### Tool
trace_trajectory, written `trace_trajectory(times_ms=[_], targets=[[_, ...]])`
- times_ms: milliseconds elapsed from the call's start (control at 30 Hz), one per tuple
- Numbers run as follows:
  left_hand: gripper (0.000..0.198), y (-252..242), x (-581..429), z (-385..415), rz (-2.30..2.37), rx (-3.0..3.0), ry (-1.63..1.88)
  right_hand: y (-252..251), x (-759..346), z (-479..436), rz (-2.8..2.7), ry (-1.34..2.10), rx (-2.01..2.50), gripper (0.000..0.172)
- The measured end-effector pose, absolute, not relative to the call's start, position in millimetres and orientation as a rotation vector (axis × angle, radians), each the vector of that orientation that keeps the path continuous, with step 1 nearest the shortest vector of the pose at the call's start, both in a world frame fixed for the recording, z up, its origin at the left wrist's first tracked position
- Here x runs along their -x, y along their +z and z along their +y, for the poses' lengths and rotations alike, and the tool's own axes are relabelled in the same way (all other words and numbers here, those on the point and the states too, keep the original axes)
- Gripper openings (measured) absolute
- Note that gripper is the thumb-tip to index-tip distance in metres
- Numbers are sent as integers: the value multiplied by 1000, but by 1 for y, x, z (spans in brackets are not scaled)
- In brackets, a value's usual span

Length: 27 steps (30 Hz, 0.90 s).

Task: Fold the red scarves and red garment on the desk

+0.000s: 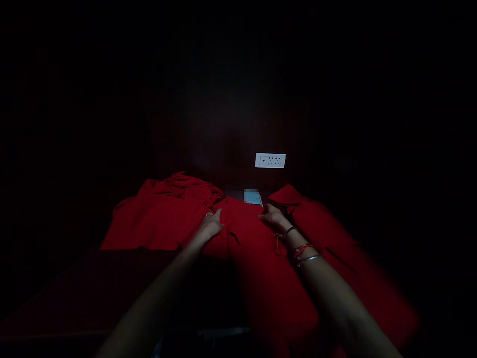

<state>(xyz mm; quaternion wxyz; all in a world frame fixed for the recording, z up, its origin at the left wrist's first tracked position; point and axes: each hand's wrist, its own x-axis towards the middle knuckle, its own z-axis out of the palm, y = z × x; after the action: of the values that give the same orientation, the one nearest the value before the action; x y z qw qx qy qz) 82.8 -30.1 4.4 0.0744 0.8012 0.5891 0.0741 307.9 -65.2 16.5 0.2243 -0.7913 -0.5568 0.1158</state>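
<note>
Head view: looking down at a dim table [93, 291].
Middle red cloth [255, 238]: lying on top — long axis running from far edge to near side.
Left hand [211, 224]: touching the cloth's left edge, cannot tell whether gripping.
Right hand [273, 217]: at its far right corner, beside the phone [253, 198] — equally near, likewise cannot tell.

The red fabric [246, 221] looks matt and softly creased. The socket [263, 163] resembles smooth plastic; the bangle [309, 258] is shiny metal.
</note>
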Motion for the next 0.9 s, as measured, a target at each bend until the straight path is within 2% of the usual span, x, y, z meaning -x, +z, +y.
trace_trajectory(times_ms=[133, 267, 400, 533, 633, 767, 833, 900], targets=[[52, 6, -85, -38, 1781, -2440, 210, 7, -314, -61, -1448, 273, 2098, 42], [49, 8, -91, -49, 1808, -2468, 266, 24, -325, -75, -1330, 141, 1993, 44], [75, 4, -93, -52, 1784, -2395, 131, 43, -347, -93, -1163, 29, 1988, 45], [84, 5, -89, -52, 1799, -2333, -156, 41, -357, -102, -1218, 158, 2140, 47], [78, 13, -88, -59, 1872, -2290, -226, 37, -343, -105, -1387, 46, 2231, 48], [60, 18, -93, -72, 1807, -2465, -2, 49, -309, -114, -1546, -235, 2347, 48], [60, 14, -99, -77, 1669, -2510, 95, 59, -298, -119, -1494, -223, 2474, 46], [67, 10, -104, -78, 1628, -2455, 46, 66, -295, -122, -1442, -49, 2606, 48]])
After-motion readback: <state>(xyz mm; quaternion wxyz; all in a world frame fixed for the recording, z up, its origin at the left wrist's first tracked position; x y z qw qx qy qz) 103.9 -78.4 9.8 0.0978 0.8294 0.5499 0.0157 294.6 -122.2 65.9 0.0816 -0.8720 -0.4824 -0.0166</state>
